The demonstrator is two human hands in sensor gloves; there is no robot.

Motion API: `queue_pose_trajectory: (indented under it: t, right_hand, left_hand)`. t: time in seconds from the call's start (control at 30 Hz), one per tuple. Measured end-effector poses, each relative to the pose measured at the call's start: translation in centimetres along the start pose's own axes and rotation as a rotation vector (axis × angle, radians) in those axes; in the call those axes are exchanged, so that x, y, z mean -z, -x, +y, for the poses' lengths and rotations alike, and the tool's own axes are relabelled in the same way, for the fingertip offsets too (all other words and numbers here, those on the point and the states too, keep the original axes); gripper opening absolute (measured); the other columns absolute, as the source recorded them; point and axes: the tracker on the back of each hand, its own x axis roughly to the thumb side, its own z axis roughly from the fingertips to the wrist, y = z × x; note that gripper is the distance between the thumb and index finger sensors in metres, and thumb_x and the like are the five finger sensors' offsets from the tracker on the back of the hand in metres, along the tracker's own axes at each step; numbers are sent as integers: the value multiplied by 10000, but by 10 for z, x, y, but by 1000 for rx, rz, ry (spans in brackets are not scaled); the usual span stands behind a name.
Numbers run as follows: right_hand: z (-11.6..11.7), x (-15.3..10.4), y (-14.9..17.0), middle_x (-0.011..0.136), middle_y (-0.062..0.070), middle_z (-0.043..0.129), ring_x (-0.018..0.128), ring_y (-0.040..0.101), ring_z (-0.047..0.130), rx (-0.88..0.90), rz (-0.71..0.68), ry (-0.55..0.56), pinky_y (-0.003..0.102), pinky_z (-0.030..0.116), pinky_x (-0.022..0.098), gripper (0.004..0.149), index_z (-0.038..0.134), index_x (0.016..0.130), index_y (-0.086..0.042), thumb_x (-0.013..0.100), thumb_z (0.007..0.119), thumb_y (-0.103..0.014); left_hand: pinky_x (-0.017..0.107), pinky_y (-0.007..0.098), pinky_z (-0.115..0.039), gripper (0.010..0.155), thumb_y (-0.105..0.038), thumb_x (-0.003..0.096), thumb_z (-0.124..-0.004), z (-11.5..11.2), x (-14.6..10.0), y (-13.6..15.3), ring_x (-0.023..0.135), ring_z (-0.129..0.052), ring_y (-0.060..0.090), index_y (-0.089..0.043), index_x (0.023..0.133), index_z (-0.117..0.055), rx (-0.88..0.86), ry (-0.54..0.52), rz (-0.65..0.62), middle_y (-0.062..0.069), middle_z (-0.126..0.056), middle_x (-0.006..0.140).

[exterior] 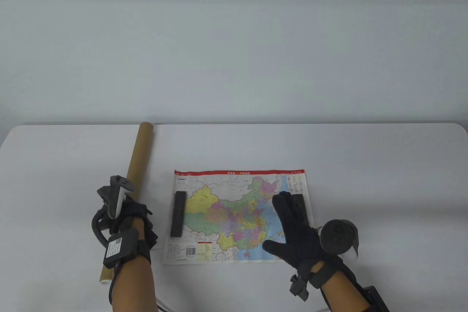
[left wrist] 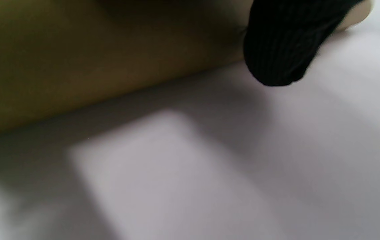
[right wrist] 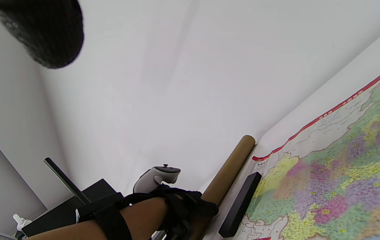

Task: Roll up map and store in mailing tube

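One map (exterior: pixel 239 217) lies flat and unrolled on the white tabletop (exterior: pixel 384 165), a thin rectangular sheet of printed paper with a red band along its far edge and patchwork regions of yellow, green, pink and purple. Two dark, matte, oblong bars sit on it as weights: the left bar (exterior: pixel 178 213) lies near the sheet's left edge, and the right bar (exterior: pixel 300 205) near the right edge, partly hidden by fingers. One mailing tube (exterior: pixel 136 173) of plain brown cardboard, long and cylindrical, lies on the tabletop just left of the map, running from the far edge toward the near side.

The right hand (exterior: pixel 295 233), in a black knit glove, is spread flat over the map's right part, fingers extended together toward the right bar and the thumb splayed out to the left; whether the fingertips touch the bar cannot be told. The left hand (exterior: pixel 124 218) is down at the near part of the tube, its palm hidden beneath the tracker and straps, so how its fingers lie cannot be told. In the left wrist view one ribbed gloved fingertip (left wrist: pixel 281 43) sits against the tube's smooth brown wall, just above the tabletop.
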Motion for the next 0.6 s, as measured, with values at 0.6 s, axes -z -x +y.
queue_pose_trajectory:
  t: [0.6]
  right_hand:
    - [-15,1,0,1111,295,68,953,649,132,46,17,67,743,260,609,981,175,1139,-105,551,768,-620]
  left_hand:
    - [723,460,-685,772,-604,324,-950,69,-106,5,833,-889,198,-470,972,-553,-281,-308,-588,-66,-726,957]
